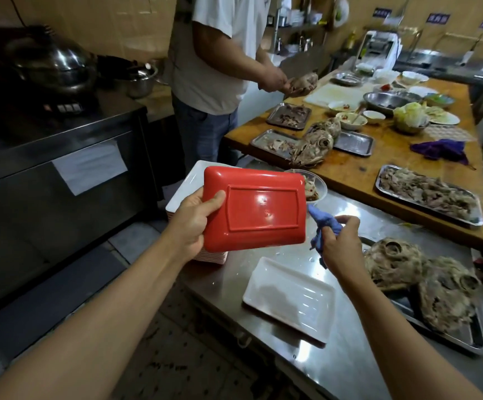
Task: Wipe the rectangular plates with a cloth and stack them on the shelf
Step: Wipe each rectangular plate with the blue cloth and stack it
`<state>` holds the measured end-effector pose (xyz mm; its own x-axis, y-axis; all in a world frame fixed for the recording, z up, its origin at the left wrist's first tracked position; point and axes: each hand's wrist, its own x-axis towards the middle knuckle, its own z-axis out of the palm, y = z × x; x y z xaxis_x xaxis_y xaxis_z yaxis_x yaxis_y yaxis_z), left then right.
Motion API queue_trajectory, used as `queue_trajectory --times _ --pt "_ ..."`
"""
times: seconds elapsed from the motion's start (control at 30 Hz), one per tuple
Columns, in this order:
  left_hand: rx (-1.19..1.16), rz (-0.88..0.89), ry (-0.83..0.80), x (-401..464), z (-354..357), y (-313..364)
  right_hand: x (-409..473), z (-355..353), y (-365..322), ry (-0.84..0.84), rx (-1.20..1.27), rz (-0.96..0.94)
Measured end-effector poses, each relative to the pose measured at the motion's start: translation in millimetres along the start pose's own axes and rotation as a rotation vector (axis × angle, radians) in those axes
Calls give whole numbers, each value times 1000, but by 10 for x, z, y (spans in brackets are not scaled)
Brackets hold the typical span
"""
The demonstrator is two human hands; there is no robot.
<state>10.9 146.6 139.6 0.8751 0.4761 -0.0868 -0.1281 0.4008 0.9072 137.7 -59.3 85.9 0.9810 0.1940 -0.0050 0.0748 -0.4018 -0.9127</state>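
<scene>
My left hand (195, 222) grips a rectangular plate (259, 209) by its left edge, thumb on the red underside, which faces me. The plate is held up above a stack of plates (185, 186) with a white top at the steel counter's left end. My right hand (340, 243) holds a bunched blue cloth (322, 226) just right of the red plate's lower right corner; the cloth's tip is close to the plate's edge. Another white rectangular plate (289, 298) lies face up on the steel counter (335, 356) below my hands.
A person in a white shirt (220, 53) handles meat at the wooden table (379, 166), which carries steel trays, bowls and a purple cloth (439, 150). A tray of cooked heads (425, 284) sits right on the counter. A clear bowl (316, 187) stands behind the plate. A dark stove (46, 125) stands left.
</scene>
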Motion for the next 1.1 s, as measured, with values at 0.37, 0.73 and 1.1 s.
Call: queue_trajectory --times 0.37,0.73,1.1 --pt "1561 789 42 119 -397 352 -11 346 -398 -139 199 -63" --pt "1748 838 -45 176 -750 -9 -129 512 -328 -186 183 -63" --pt "1783 646 -103 417 -914 -228 -83 517 -205 -151 149 -62"
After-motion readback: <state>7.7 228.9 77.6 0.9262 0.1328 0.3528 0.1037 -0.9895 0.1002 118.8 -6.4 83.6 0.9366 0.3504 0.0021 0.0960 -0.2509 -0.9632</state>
